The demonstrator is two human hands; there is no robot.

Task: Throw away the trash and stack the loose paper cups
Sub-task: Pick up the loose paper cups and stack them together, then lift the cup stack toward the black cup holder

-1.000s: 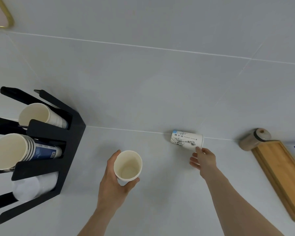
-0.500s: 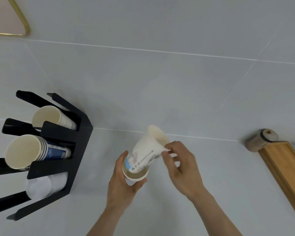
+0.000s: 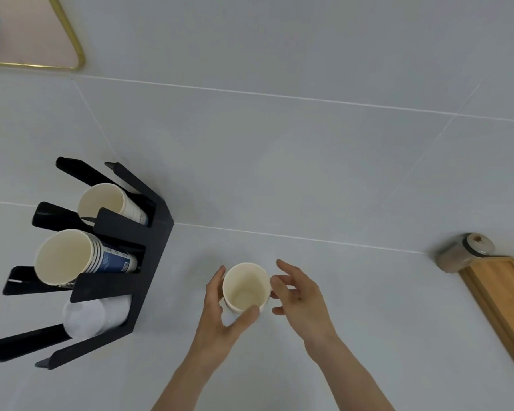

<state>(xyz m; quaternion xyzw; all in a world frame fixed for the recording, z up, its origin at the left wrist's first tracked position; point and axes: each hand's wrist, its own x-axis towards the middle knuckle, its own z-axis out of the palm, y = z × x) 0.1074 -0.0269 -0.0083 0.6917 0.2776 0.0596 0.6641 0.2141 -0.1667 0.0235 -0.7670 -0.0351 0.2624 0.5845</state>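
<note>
Presently the paper cup (image 3: 246, 289) stands mouth-up above the pale counter (image 3: 339, 307), right of the black cup rack (image 3: 149, 256), whose three tiers hold cup stacks lying on their sides. A second rim line seems to show low on its wall, so it is probably two cups nested; this cannot be confirmed. The left hand (image 3: 220, 318) holds the cup: fingers curl round the left wall and the thumb crosses under the near rim. The right hand (image 3: 300, 295) is loosely spread and carries nothing; its fingertips lie just beside the right rim, and whether they touch is not clear. Handling, as a judgement: the cup is very light, thin-walled and easily crushed or put out of round, with a fairly grippy paper surface. Grip is best taken on the side wall below the rolled rim, with light, even pressure; squeezing the rim would deform it and hinder nesting. Both forearms enter from the lower edge of the view and converge on the cup, wrists roughly straight, the left palm turned right, the right palm turned left and down. A wooden tray (image 3: 505, 304) and a lidded jar (image 3: 465, 253) sit well apart to the right.
</note>
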